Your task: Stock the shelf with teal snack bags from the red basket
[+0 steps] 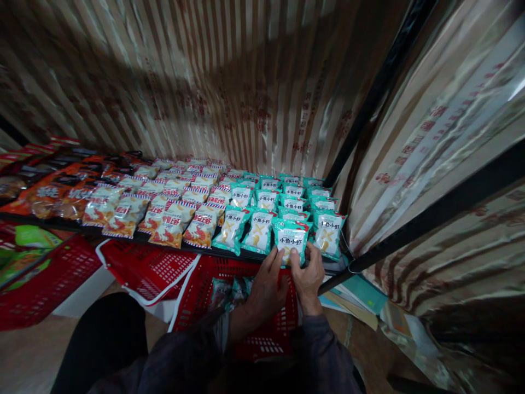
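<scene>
A teal and white snack bag (291, 232) stands at the front edge of the shelf, in a row of matching bags. My left hand (268, 282) has its fingers against the bag's lower left corner. On its lower right side, my right hand (308, 274) grips it, thumb across the front. Behind and beside it are several more teal bags, such as the one at the right end (328, 232). Below my hands is a red plastic basket (197, 287) with a few teal bags (223, 290) inside, partly hidden by my left arm.
Along the shelf to the left lie white and orange snack bags (166, 221), then orange bags (45, 191). Another red basket (45, 284) holds green packs. A black shelf post (361, 115) rises on the right. Striped brown sheeting (229, 82) hangs behind.
</scene>
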A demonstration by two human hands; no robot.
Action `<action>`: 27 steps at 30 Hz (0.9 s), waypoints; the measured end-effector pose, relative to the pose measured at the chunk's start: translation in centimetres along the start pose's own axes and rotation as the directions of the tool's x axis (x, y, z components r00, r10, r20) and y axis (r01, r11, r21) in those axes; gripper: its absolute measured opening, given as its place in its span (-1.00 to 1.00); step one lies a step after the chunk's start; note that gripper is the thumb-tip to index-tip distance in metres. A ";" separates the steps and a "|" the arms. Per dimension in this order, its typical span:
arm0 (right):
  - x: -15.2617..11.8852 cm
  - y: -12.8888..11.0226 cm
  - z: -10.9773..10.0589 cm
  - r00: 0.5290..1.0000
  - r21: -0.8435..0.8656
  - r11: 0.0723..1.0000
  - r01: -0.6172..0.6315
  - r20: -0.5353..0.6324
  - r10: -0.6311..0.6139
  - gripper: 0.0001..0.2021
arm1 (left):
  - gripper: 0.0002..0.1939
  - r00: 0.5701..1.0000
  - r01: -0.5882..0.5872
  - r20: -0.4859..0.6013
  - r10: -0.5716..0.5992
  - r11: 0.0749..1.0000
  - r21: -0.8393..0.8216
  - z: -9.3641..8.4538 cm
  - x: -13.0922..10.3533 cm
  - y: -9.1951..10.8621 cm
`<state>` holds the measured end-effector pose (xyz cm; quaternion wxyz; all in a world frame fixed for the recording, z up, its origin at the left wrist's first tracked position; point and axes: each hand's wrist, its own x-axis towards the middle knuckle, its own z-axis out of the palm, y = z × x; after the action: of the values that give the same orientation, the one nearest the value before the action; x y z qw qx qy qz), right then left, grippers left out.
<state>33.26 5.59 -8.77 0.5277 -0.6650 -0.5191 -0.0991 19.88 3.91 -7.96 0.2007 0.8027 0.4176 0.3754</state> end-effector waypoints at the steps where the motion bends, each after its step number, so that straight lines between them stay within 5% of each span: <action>1: 0.0 0.0 0.0 1.000 0.007 1.000 0.000 -0.006 0.000 -0.62 | -0.43 1.000 -0.006 -0.005 0.006 1.000 0.007 0.0 0.0 0.0; 15: -0.1 0.0 0.3 0.986 0.162 0.977 0.141 0.065 -0.153 -0.53 | -0.38 0.987 -0.033 -0.155 0.038 0.999 0.037 -1.5 -0.1 0.0; 21: -1.5 -1.2 1.2 0.984 0.212 0.973 -0.087 0.174 0.050 -0.33 | -0.39 0.969 -0.095 -0.227 0.100 0.995 0.034 -3.2 -0.3 -0.6; 27: -2.3 -2.2 2.2 0.977 0.161 0.970 -0.183 0.135 0.162 -0.31 | -0.51 0.968 0.127 -0.209 -0.138 0.990 -0.065 -4.8 -0.1 -3.0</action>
<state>29.56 5.85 -9.93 0.5576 -0.6642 -0.4969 0.0331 14.59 5.57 -6.79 0.2001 0.7228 0.4797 0.4554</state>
